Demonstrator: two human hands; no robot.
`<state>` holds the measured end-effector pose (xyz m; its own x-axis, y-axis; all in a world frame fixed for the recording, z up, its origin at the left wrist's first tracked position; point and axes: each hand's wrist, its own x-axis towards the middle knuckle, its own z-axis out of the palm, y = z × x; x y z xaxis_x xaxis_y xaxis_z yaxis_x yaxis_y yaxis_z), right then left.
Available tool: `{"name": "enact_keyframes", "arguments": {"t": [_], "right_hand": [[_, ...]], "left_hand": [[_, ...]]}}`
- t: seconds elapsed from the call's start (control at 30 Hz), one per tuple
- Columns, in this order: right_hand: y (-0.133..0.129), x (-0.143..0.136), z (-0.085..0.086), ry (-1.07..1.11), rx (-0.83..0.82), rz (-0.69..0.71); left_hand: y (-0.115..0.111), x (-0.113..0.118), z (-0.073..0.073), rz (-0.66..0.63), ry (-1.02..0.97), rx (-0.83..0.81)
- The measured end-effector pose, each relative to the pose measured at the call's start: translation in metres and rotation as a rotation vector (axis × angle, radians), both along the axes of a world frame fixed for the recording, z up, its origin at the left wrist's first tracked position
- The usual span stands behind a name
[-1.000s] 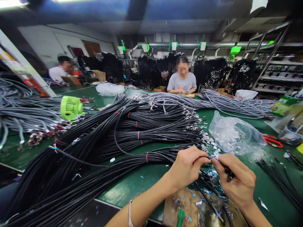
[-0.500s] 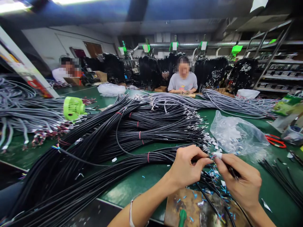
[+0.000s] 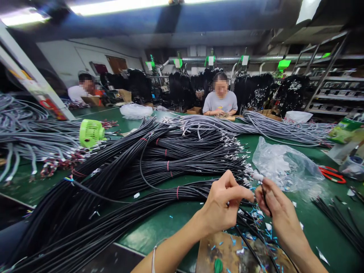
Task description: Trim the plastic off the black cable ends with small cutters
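My left hand (image 3: 224, 204) and my right hand (image 3: 273, 206) meet low in the middle, over the green table's (image 3: 170, 216) near edge. The right hand pinches a thin black cable end (image 3: 265, 197) tipped with a small white connector (image 3: 257, 176). The left hand's thumb and forefinger reach toward that tip, and whether they grip anything is unclear. Bundles of black cables (image 3: 148, 167) tied with red bands lie just left of my hands. A clear plastic bag of small white parts (image 3: 284, 167) sits just beyond my right hand.
Grey cable bundles (image 3: 256, 125) stretch across the far side. A green fan (image 3: 90, 133) stands at left, red scissors (image 3: 332, 174) at right. A worn board (image 3: 236, 254) with blue wire scraps lies under my hands. Two people sit across the table.
Both hands have risen slightly and the right hand has turned the cable end upward, so the white connector now points up. The camera tilted a little upward.
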<state>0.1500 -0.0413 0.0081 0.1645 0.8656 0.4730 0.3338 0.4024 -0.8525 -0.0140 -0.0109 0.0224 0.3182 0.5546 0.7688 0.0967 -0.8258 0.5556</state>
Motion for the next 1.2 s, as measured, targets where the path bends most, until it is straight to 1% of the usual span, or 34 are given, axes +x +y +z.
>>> {"name": "enact_keyframes", "arguments": {"t": [0.03, 0.1, 0.17, 0.23, 0.33, 0.6, 0.8, 1.07, 1.13, 1.2], "right_hand": [[-0.002, 0.001, -0.001, -0.044, 0.033, -0.022], [-0.005, 0.004, -0.003, -0.105, 0.045, -0.032], [-0.007, 0.007, -0.004, -0.167, 0.073, -0.037], [-0.008, 0.008, -0.005, -0.207, 0.094, -0.030], [-0.008, 0.006, -0.003, -0.240, 0.111, -0.057], [-0.009, 0.003, 0.003, -0.297, 0.170, -0.071], [-0.008, 0.002, 0.006, -0.273, 0.167, -0.049], [-0.008, 0.003, -0.003, -0.188, 0.037, -0.072], [-0.008, 0.002, -0.006, -0.193, 0.038, -0.100], [-0.008, 0.001, -0.008, -0.226, 0.078, -0.160]], "left_hand": [[0.001, 0.000, -0.002, 0.014, -0.007, 0.053], [0.002, 0.001, -0.006, 0.043, -0.025, 0.131], [0.003, 0.002, -0.006, 0.086, -0.062, 0.171], [0.004, 0.001, -0.003, 0.121, -0.079, 0.154], [0.003, 0.000, 0.001, 0.152, -0.060, 0.109], [0.001, 0.000, 0.004, 0.137, -0.073, 0.133], [-0.001, 0.001, 0.005, 0.150, -0.074, 0.133], [-0.002, 0.004, 0.001, 0.192, -0.066, 0.155], [-0.001, 0.006, -0.001, 0.225, -0.073, 0.159], [-0.001, 0.007, -0.004, 0.270, -0.076, 0.163]]}}
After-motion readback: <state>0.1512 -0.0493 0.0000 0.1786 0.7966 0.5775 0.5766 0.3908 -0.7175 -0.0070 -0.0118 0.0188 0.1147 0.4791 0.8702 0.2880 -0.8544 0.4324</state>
